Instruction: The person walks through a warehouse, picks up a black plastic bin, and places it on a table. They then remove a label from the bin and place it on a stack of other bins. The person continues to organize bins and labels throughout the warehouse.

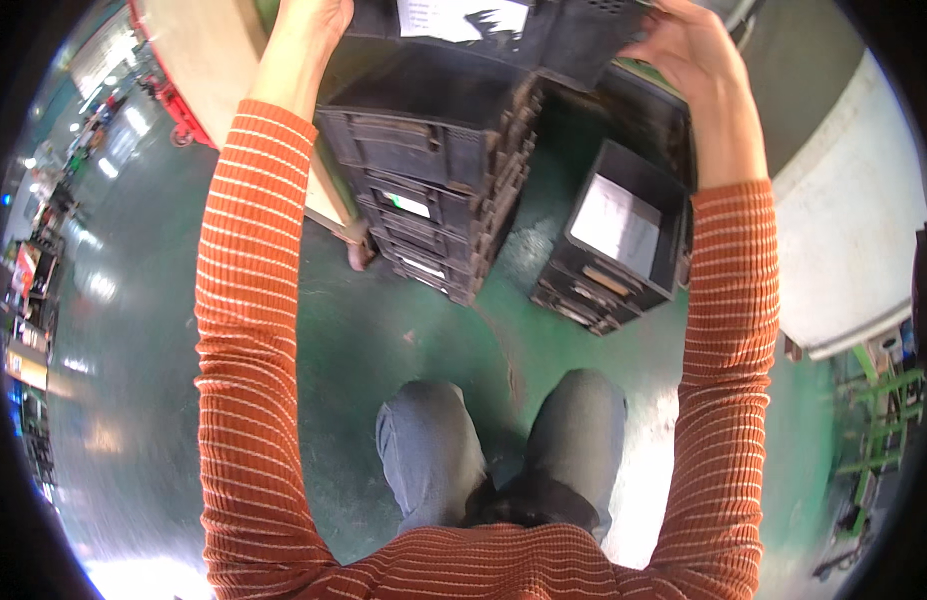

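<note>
Up at the top edge, a black plastic crate (574, 40) with a torn white label is held in front of me at arm's length. My left hand (329, 14) grips its left end, with the fingertips partly cut off by the picture's edge. At the crate's right end, my right hand (696, 50) has its fingers curled round the corner. Just under and behind the held crate rises a tall stack of similar black crates (409, 150), the top one open. Whether the held crate touches this stack I cannot tell.
To the right of the tall stack, a lower stack of black crates (609, 285) stands on the green floor (384, 330), with white paper (616, 225) inside its top crate. Pale panels flank both sides. A red wheeled frame (189, 125) is at far left, green racks (884, 410) at far right.
</note>
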{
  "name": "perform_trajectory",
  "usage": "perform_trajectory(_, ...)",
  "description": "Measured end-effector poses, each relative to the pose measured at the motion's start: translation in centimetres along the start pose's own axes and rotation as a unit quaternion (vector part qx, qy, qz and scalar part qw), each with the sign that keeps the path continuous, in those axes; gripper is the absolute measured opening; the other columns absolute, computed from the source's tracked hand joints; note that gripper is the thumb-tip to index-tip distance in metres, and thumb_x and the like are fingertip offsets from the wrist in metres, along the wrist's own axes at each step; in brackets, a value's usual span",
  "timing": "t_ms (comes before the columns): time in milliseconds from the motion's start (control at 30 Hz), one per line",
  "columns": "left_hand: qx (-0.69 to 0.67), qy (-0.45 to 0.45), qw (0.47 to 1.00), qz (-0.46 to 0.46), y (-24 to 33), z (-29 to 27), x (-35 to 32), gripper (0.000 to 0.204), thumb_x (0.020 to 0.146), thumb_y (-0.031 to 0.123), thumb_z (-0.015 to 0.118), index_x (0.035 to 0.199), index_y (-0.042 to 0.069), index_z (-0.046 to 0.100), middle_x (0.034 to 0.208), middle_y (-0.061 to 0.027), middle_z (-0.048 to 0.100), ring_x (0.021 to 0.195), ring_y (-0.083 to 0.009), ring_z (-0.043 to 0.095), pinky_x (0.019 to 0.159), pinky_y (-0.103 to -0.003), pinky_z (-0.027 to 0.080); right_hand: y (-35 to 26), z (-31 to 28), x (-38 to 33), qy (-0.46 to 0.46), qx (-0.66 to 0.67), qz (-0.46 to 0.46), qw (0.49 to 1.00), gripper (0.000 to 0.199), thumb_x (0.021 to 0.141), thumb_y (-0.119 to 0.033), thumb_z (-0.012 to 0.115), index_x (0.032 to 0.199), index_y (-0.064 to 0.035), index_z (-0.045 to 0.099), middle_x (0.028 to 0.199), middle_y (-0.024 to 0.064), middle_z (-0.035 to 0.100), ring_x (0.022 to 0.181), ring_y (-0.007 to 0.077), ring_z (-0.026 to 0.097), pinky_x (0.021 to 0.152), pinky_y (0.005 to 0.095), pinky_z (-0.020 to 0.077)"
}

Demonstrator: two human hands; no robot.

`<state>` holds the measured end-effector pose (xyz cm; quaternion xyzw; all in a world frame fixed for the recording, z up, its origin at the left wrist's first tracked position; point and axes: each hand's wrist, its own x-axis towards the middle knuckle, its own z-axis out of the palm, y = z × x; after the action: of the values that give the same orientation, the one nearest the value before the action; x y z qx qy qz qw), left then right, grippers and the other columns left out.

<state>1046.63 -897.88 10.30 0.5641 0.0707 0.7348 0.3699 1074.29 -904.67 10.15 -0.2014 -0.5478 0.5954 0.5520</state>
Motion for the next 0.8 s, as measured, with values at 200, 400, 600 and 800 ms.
perform_trajectory(200,-0.037,-0.049,0.996,-0.066,-4.6,10.0,-7.8,0.04,0.079,0.013,0.066,0.112,0.0,0.048,0.1,-0.0068,0.058,0.091,-0.0147,0.054,0.081,-0.027,0.043,-0.1,-5.6,-12.8,0.379,-0.003,-0.079,0.922,0.043,0.084,-0.014,0.044,0.121,0.0082,0.04,0.124,0.0228,0.046,0.116,0.0334,0.044,0.1,0.0462,0.0328)
perform_trajectory(400,-0.019,-0.038,0.989,-0.14,-15.3,11.7,-18.5,0.04,0.088,0.03,0.052,0.116,0.001,0.047,0.115,-0.0089,0.05,0.109,-0.0157,0.043,0.095,-0.03,0.031,5.7,-19.7,-24.1,0.269,-0.01,-0.062,0.961,0.036,0.073,-0.004,0.054,0.109,0.0034,0.052,0.108,0.013,0.058,0.1,0.0264,0.056,0.092,0.0401,0.0418)
perform_trajectory(600,-0.088,0.001,0.959,-0.268,-21.2,11.7,-26.1,0.042,0.094,0.033,0.039,0.122,0.002,0.04,0.118,-0.0104,0.046,0.111,-0.0159,0.04,0.097,-0.029,0.028,12.2,-24.2,-28.7,0.316,-0.003,-0.001,0.949,0.039,0.077,-0.009,0.06,0.114,-0.0031,0.05,0.108,0.0061,0.058,0.1,0.0197,0.055,0.089,0.0338,0.041)
perform_trajectory(800,-0.054,0.01,0.954,-0.296,-24.0,10.6,-27.4,0.051,0.093,0.034,0.043,0.127,-0.001,0.032,0.123,-0.012,0.041,0.117,-0.0176,0.035,0.101,-0.028,0.023,12.9,-24.9,-27.8,0.294,0.007,0.001,0.956,0.038,0.076,-0.009,0.061,0.112,-0.0024,0.051,0.108,0.0052,0.058,0.1,0.0184,0.054,0.09,0.0324,0.0394)
